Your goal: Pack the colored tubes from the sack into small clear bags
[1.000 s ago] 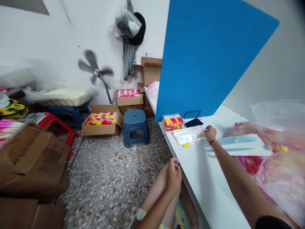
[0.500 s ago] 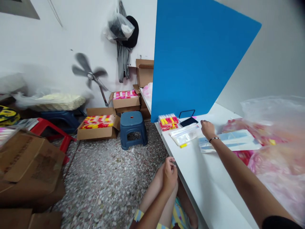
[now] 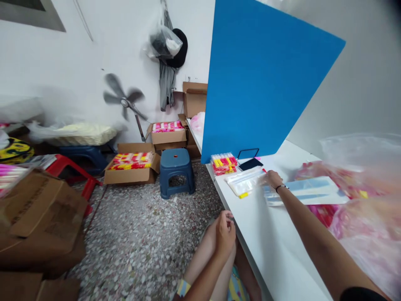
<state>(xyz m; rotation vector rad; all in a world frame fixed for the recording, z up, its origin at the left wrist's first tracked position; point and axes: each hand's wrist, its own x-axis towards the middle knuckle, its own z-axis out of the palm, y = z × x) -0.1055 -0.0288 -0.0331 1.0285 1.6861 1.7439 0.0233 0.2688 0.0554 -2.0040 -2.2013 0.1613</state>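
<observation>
The right hand (image 3: 273, 179) has its grip blurred, so any pinch cannot be told, though its fingers touch the end of a clear plastic zip bag (image 3: 244, 181) lying near the white counter's (image 3: 275, 251) front edge. A flat pale-blue-and-white packet (image 3: 305, 191) lies just beside. The left hand (image 3: 225, 235), fingers curled together, rests below that edge, over a bare knee (image 3: 206, 242).
</observation>
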